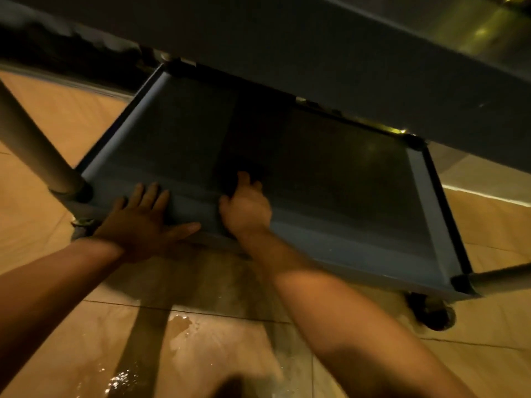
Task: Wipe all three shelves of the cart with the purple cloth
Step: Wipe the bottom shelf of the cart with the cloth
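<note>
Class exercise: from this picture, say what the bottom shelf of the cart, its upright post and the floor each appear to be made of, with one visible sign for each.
Bottom shelf: probably brushed stainless steel; dull grey sheet with folded rim and faint reflections.
Upright post: likely metal tube; smooth, round, pale sheen.
Floor: glazed tile, seemingly; grout lines, glossy wet patches.

We log bottom shelf (330, 179) of cart: grey tray, raised rim, dim under shelf above (373, 67). Our left hand (143, 219) lies flat, fingers spread, on near rim beside corner post (37, 156). Our right hand (247, 205) reaches over rim, curled on dark cloth (241, 168); colour unreadable in low light. Caster (431, 314) at right corner. Tiled floor (86, 116), wet patch (181, 323) near us.
</note>
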Motion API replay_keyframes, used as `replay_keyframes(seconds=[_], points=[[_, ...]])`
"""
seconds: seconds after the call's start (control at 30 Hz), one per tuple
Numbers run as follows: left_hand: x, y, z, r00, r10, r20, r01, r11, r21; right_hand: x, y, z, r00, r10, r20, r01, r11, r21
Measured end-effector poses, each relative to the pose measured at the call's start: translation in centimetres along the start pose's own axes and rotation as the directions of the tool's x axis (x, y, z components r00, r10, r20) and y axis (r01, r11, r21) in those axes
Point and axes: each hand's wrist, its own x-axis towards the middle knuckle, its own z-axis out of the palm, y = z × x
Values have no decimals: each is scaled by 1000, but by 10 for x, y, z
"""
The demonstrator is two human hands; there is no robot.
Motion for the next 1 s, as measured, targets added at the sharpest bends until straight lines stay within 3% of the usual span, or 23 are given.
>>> replay_keyframes(seconds=[0.07, 0.13, 0.23, 0.37, 0.5, 0.67, 0.8, 0.9, 1.0], points=[[-2, -23, -13, 997, -6, -81, 6, 1000, -1, 16, 28, -15, 995, 43, -86, -46, 998, -33], [-7, -44, -21, 993, 33, -114, -22, 995, 95, 37, 61, -32, 961, 190, -203, -196, 981, -7], [-17, -47, -14, 1000, 29, 9, -30, 978, 208, 52, 74, -34, 922, 333, -196, -319, 942, 104], [-14, -31, 2, 997, -33, -74, 43, 989, 140, 46, 33, -6, 938, 244, -248, -224, 969, 107], [-14, -38, 4, 996, -33, -88, 46, 989, 143, 49, -54, 26, 970, 229, -78, -215, 965, 153], [-15, -41, 5, 994, -8, -108, 21, 992, 127, 3, -136, 57, 999, 37, 2, -36, 975, 219], [-15, -43, 13, 982, -22, -188, 28, 999, 31, 18, -95, 31, 989, -141, -43, 147, 969, 198], [-14, -43, 16, 974, -39, -223, 38, 999, -10, 55, -28, -3, 988, -18, -152, 19, 1000, 3], [-15, -40, 15, 972, -43, -230, 41, 999, -15, 64, 1, -1, 984, 143, -107, -151, 986, -71]])
